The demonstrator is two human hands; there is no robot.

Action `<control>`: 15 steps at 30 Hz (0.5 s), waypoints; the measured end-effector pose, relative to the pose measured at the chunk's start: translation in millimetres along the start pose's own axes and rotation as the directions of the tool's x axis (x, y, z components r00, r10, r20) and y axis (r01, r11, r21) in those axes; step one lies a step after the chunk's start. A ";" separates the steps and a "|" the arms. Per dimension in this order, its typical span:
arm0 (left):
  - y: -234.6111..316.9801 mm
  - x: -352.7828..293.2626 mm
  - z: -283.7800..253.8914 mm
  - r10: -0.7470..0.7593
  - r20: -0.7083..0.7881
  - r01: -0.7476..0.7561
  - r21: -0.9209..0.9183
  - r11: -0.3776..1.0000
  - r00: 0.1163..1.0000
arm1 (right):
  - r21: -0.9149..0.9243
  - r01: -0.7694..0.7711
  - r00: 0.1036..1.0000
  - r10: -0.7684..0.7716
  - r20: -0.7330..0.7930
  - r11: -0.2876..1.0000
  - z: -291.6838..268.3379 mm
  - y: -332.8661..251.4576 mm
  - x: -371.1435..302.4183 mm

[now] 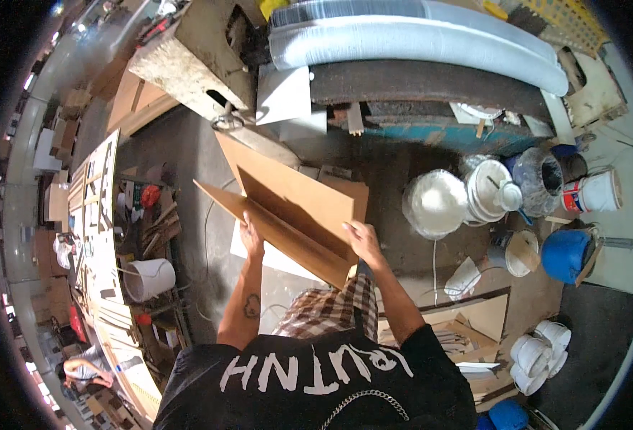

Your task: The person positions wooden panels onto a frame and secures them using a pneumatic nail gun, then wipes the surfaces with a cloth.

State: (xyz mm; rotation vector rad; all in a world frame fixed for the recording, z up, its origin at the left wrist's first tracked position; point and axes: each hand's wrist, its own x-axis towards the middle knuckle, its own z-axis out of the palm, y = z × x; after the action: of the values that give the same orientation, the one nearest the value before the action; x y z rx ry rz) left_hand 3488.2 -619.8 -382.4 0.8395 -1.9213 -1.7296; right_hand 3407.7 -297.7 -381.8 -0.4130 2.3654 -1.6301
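Note:
In front of my body, two thin brown boards [295, 186] are tilted against each other, a dark shadowed gap between them. My left hand [252, 238] grips the near long edge of the left board [280, 240], thumb up along it and the other fingers partly hidden. At the near right corner of the other board, my right hand [363, 242] is closed around the edge. Whether the boards are joined at the bottom, I cannot tell. A white sheet [277, 259] shows beneath them, by my checkered trousers.
A machine with a long plastic-wrapped roller [416, 39] spans the far side. White buckets [492, 186] and a blue bucket [567, 254] stand at right. Wood scraps [467, 340] lie near right. At left is a bench of wood strips [90, 208]; another person [87, 369] is beyond it.

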 end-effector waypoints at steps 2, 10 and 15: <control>19.4 -18.2 -8.4 0.088 -0.072 -0.092 -0.051 0.994 0.994 | 0.135 0.044 0.996 -0.034 -0.079 0.990 -55.9 -54.0 -23.8; 7.5 -14.3 -2.5 -0.104 -0.113 0.098 -0.053 0.994 0.988 | 0.265 -0.150 0.668 0.295 -0.683 0.953 -312.4 -104.5 -238.4; 0.1 -16.4 -3.0 -0.092 -0.111 0.078 -0.128 0.989 0.989 | 0.590 0.028 0.459 0.514 -0.725 0.807 -296.3 -83.3 -253.6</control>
State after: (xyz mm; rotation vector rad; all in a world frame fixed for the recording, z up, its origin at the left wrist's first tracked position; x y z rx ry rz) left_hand 3502.1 -610.9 -380.5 0.9666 -1.7066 -1.7868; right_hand 3547.9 23.4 -191.2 1.1337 2.0881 -2.5865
